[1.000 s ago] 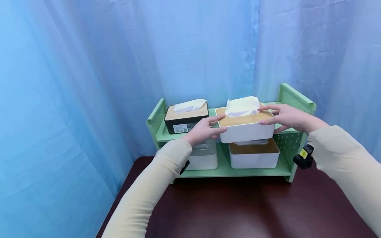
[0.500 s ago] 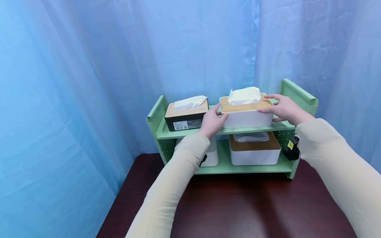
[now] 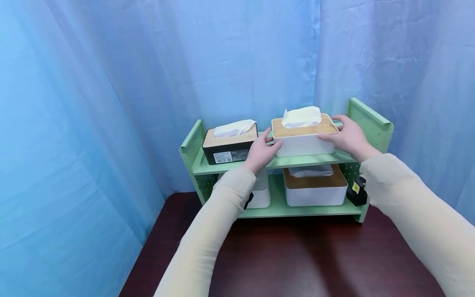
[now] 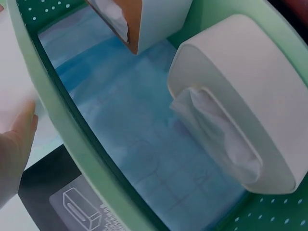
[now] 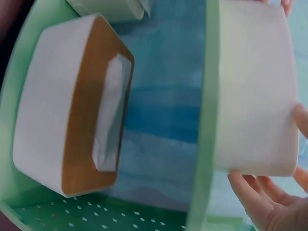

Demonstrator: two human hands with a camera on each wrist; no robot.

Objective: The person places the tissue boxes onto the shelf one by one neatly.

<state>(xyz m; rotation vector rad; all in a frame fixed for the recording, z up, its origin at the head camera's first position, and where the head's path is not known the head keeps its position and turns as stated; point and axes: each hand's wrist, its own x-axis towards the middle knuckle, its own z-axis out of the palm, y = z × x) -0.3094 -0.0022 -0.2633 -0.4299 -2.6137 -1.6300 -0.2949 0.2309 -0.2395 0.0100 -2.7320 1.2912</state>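
Observation:
A white tissue box [image 3: 305, 145] with a wooden lid and a tissue sticking out sits at the right part of the green rack's upper shelf. My left hand [image 3: 261, 152] holds its left end, thumb at the front corner and fingers along the side. At the other end, my right hand [image 3: 350, 138] grips the box with the thumb on the front and fingers around the side. The right wrist view shows fingertips of the right hand [image 5: 269, 204] against the box's end. Left of it stands a black tissue box [image 3: 231, 144] with a pale wooden lid and a label.
The green rack [image 3: 200, 167] has raised side panels and stands on a dark red table [image 3: 289, 255]. On its lower shelf are another wood-lidded white tissue box [image 3: 315, 194] and a grey-topped white tissue box [image 4: 255, 91]. A blue curtain [image 3: 148, 82] hangs behind.
Both hands have carried the wood-lidded white tissue box up and back from before the rack onto the upper shelf. Over the last half second the box has barely shifted.

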